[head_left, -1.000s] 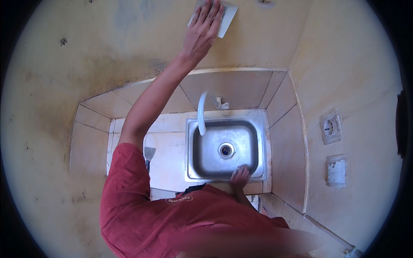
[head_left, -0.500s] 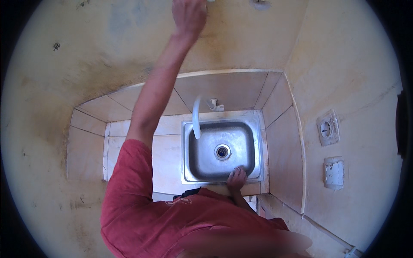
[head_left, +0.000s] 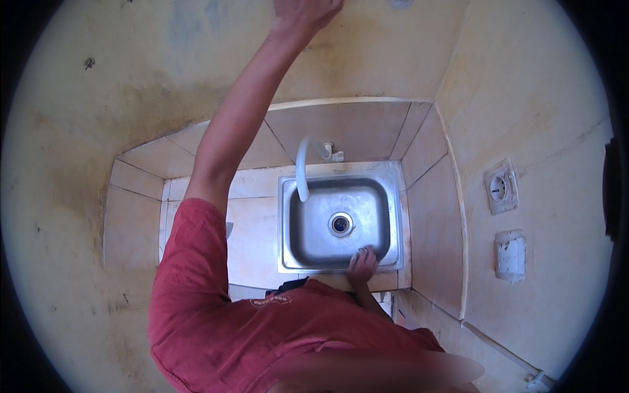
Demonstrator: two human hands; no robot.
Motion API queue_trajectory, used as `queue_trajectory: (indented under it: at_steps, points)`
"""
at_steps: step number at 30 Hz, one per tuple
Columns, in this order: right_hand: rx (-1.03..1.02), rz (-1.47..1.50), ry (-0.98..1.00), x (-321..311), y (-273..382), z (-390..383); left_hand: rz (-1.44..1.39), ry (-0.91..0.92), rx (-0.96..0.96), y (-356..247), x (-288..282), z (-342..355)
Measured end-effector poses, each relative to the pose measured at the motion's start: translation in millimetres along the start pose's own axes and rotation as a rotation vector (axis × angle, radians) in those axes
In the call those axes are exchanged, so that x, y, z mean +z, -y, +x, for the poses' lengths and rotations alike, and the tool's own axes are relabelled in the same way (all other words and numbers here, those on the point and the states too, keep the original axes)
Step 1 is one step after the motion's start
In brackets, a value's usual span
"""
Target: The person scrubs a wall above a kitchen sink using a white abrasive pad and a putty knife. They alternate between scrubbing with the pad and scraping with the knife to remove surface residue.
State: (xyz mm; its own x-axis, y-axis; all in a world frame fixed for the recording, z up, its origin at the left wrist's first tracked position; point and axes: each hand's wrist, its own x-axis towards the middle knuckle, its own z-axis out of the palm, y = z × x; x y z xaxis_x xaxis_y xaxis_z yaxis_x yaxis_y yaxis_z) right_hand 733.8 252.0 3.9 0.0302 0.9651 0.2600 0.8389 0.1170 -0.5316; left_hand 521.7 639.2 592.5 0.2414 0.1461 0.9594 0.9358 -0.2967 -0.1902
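My left arm in its red sleeve stretches up across the wall, and my left hand [head_left: 306, 12] is at the top edge of the view. Its fingers are mostly cut off there, so what it holds, if anything, is hidden. Below and to the right, my right hand [head_left: 362, 265] rests on the front rim of the steel sink [head_left: 286, 226], fingers laid over the edge toward the basin. I see nothing held in it. A pale curved spout [head_left: 301, 169] hangs over the basin's far left corner, beside a white tap fitting [head_left: 333, 154] on the tiles.
Light tiled counter [head_left: 252, 226] lies left of the sink; a small greyish edge [head_left: 229, 228] shows beside my left sleeve. On the right wall sit a socket [head_left: 499, 188] and a white switch [head_left: 510, 255]. A pipe [head_left: 498, 350] runs below them.
My left hand has shifted slightly right and further past the top edge; a white bit beside it has left view. The right hand stays on the rim. The whole view has shifted a little.
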Motion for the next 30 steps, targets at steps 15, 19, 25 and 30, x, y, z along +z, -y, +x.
queue_trajectory:
  at_steps: [15, 19, 25, 30]
  points:
    - [-0.002, -0.021, -0.046, 5, -6, -11, 0.046, 0.125, -0.099, 5, 14, -40]
    - [-0.027, -0.041, -0.048, 1, -6, -8, 0.022, 0.242, -0.096, 0, 17, -88]
    - [0.032, -0.015, 0.022, 5, -5, -7, 0.086, -0.013, -0.066, 15, 14, -5]
    - [-0.038, -0.033, -0.076, 5, -5, -4, -0.023, 0.247, -0.047, 4, 21, -88]
